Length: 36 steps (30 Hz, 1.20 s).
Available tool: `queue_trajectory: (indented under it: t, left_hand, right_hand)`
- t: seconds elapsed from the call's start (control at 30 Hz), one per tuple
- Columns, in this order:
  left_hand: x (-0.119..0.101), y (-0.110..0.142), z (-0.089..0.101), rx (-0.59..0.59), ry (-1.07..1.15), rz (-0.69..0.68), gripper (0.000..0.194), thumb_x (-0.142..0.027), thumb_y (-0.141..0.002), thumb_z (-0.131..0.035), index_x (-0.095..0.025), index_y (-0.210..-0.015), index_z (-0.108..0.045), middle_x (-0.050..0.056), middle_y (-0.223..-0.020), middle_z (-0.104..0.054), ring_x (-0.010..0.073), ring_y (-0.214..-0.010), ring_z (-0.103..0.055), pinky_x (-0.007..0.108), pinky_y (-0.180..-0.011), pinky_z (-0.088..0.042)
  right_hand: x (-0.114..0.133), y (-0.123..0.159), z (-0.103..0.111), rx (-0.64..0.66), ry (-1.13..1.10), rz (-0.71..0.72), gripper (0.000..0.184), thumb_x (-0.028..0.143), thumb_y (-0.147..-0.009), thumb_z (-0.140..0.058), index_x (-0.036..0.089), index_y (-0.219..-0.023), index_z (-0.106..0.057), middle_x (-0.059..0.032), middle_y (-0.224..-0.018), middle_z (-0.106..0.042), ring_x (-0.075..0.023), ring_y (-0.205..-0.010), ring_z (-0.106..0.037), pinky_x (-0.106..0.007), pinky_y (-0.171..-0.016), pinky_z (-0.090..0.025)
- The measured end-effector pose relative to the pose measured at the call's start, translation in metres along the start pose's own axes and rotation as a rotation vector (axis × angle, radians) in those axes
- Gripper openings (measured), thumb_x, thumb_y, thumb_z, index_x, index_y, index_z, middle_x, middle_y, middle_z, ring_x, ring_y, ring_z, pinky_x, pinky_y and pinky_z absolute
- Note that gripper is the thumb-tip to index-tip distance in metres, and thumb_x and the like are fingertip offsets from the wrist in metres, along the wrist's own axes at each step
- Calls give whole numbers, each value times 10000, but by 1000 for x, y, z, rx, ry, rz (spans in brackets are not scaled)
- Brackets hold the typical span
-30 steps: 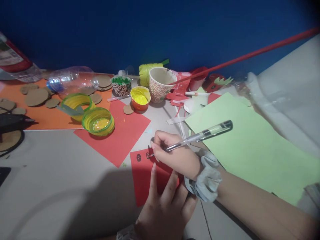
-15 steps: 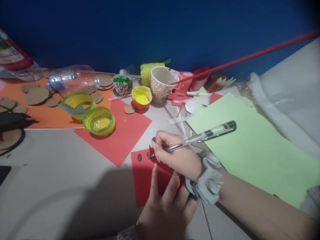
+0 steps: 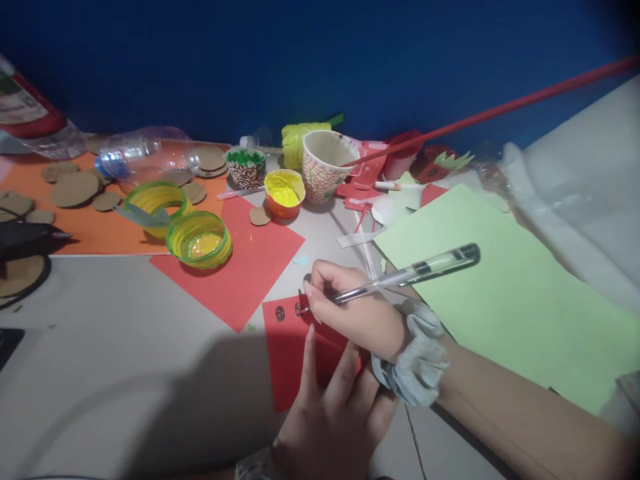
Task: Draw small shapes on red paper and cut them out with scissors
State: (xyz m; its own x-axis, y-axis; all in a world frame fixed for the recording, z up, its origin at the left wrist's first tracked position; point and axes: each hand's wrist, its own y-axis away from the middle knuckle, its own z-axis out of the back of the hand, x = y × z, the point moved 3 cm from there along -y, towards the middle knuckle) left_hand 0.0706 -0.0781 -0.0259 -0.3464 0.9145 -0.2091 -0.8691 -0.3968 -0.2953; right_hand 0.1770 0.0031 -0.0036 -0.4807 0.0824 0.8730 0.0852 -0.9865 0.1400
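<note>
My right hand point(image 3: 345, 300) grips a clear-barrelled gel pen point(image 3: 400, 277), its tip on a small piece of red paper point(image 3: 285, 367). Two black eye-like ovals point(image 3: 280, 313) are drawn near the paper's upper edge, the right one just at the pen tip. Flat on the same paper, fingers spread, lies my left hand point(image 3: 335, 413). Part of the paper is covered by both hands. A grey-blue scrunchie point(image 3: 415, 353) circles my right wrist.
A red sheet point(image 3: 250, 267) lies beyond, with green-yellow painted rings point(image 3: 200, 233) partly on it. Paint cups point(image 3: 285, 193), a patterned paper cup point(image 3: 325, 167) holding a red stick point(image 3: 500, 107), and a bottle point(image 3: 145, 157) line the blue wall. Light green paper point(image 3: 500, 287) lies right.
The pen's back end has leaned slightly to the right, while its tip stays at the right oval. My left hand keeps its place on the red paper. The view has shifted a little.
</note>
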Motion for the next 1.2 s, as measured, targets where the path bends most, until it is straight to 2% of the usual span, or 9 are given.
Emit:
queue_trajectory:
  t: [0.17,0.33,0.6,0.73,0.87,1.2]
  left_hand:
    - [0,-1,0,-29,-24,1,311,-323,-926,-424,-305,-1150,-639,-12,-1074,-639,296,-1151,-400,604,-1104,129]
    - [-1,2,-2,23,-15,-26,345,-347,-924,-413,-307,-1209,-604,-3,-1100,-625,313,-1181,-378,627,-1082,134]
    - [-1,0,1,12,3,-8,365,-359,-916,-384,-303,-1190,-617,5,-1100,-616,307,-1154,-373,603,-1078,138]
    - [0,-1,2,22,3,-4,388,-420,-909,-392,-303,-1199,-620,18,-1115,-619,309,-1142,-374,597,-1077,133]
    - [-1,-1,0,4,-27,6,355,-374,-919,-400,-328,-1194,-620,0,-1117,-622,304,-1149,-374,610,-1081,112]
    - [0,2,-1,13,15,-9,387,-385,-900,-385,-305,-1200,-615,11,-1102,-624,315,-1168,-373,607,-1079,140]
  right_hand:
    - [0,0,-1,12,-11,-20,201,174,-826,-498,216,-667,-383,52,-580,-491,-107,-542,-446,-242,-526,-355]
    - [-1,0,-1,-18,-10,-2,219,205,-806,-536,216,-645,-388,64,-563,-477,-108,-525,-428,-240,-501,-349]
    - [-3,0,-1,-24,-8,33,224,182,-828,-511,218,-651,-380,64,-580,-482,-114,-544,-451,-252,-523,-352]
    - [-3,0,-1,-23,-3,33,219,184,-830,-516,216,-656,-388,65,-581,-469,-109,-544,-433,-244,-521,-349]
    - [-2,0,-1,-23,10,29,215,179,-829,-502,213,-653,-384,59,-584,-468,-106,-546,-429,-241,-519,-345]
    - [-3,0,-2,-28,-12,0,214,191,-816,-527,213,-652,-390,56,-577,-501,-102,-537,-450,-232,-511,-339]
